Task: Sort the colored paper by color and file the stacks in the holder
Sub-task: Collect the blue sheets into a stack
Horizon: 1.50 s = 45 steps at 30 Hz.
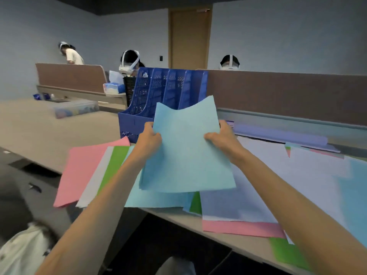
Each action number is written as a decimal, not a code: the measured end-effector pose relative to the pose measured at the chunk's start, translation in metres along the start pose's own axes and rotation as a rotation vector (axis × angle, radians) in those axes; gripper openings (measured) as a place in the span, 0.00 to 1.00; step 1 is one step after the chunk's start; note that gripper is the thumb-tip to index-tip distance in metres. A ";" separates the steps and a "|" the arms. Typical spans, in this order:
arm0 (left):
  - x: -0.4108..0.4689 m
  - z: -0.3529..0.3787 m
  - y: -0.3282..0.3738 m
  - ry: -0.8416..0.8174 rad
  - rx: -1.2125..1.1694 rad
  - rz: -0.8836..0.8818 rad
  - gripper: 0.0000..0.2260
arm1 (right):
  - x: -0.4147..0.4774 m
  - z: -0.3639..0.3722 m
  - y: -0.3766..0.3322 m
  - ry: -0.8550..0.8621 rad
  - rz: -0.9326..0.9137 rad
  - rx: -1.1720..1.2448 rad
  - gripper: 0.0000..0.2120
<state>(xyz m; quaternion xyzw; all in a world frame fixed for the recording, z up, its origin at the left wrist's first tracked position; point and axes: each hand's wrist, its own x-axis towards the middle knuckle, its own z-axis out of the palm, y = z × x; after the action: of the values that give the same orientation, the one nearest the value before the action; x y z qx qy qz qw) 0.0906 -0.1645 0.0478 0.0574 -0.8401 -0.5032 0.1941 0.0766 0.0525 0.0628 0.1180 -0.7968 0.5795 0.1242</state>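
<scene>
1. Currently a light-blue stack is held raised above the desk, just in front of the blue file holder. Judged step: one sorted color is being carried to the holder for filing.
2. Left hand: fingers curled closed on the stack's left edge, thumb on the near face, remaining fingers hidden behind the paper.
3. Right hand: likewise closed on the right edge, thumb on top. Neither hand is spread; both are pinching the same stack.
4. The stack's top edge sags in the middle between the two grips, so the sheets are limp. Several sheet edges are visible at the lower left corner, slightly fanned.
5. Holder: upright, several slots, dividers perforated. The slots appear empty from this angle, but their bottoms are hidden by the stack.
6. Sorting looks unfinished: pink sheets, green sheets, lavender sheets and more light blue are spread overlapping on the desk below and to both sides.
7. Next move, as judged: the stack should be squared, turned upright, lined up with one slot and lowered in. The sagging top edge and fanned corner could catch on a divider if not tightened first.
</scene>
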 end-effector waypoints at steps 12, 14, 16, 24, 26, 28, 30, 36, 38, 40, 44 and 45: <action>-0.005 -0.057 -0.091 -0.137 0.070 -0.190 0.24 | -0.012 0.099 0.045 -0.191 0.149 -0.294 0.33; -0.002 -0.057 -0.090 -0.125 0.102 -0.203 0.25 | -0.010 0.093 0.046 -0.211 0.159 -0.319 0.37; 0.001 -0.055 -0.085 -0.093 0.230 -0.164 0.26 | -0.008 0.085 0.048 -0.213 0.180 -0.317 0.39; -0.016 0.026 -0.003 -0.175 -0.007 0.076 0.17 | -0.018 0.017 0.055 0.022 0.001 -0.383 0.31; -0.025 0.061 0.027 -0.271 -0.177 0.068 0.13 | -0.028 -0.019 0.064 0.117 -0.031 -0.408 0.29; -0.036 0.100 0.053 -0.385 -0.272 0.058 0.11 | -0.043 -0.061 0.074 0.211 -0.009 -0.392 0.28; -0.053 0.141 0.075 -0.505 -0.310 0.051 0.12 | -0.060 -0.103 0.084 0.299 0.039 -0.374 0.27; -0.106 0.255 0.122 -0.822 -0.382 -0.029 0.18 | -0.122 -0.219 0.111 0.590 0.111 -0.474 0.18; -0.124 0.288 0.136 -0.907 -0.384 -0.069 0.19 | -0.144 -0.255 0.119 0.639 0.177 -0.532 0.17; -0.142 0.317 0.147 -0.963 -0.335 -0.086 0.21 | -0.165 -0.287 0.124 0.679 0.277 -0.599 0.18; -0.166 0.358 0.166 -1.016 -0.314 -0.148 0.21 | -0.209 -0.346 0.129 0.575 0.756 -0.977 0.35; -0.170 0.365 0.169 -1.021 -0.364 -0.194 0.20 | -0.219 -0.355 0.128 0.504 0.883 -1.018 0.38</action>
<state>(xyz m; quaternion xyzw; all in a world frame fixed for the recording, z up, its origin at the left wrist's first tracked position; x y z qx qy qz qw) 0.1234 0.2678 -0.0032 -0.1513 -0.7179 -0.6197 -0.2787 0.2624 0.4393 -0.0197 -0.4250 -0.8886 0.1419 0.0979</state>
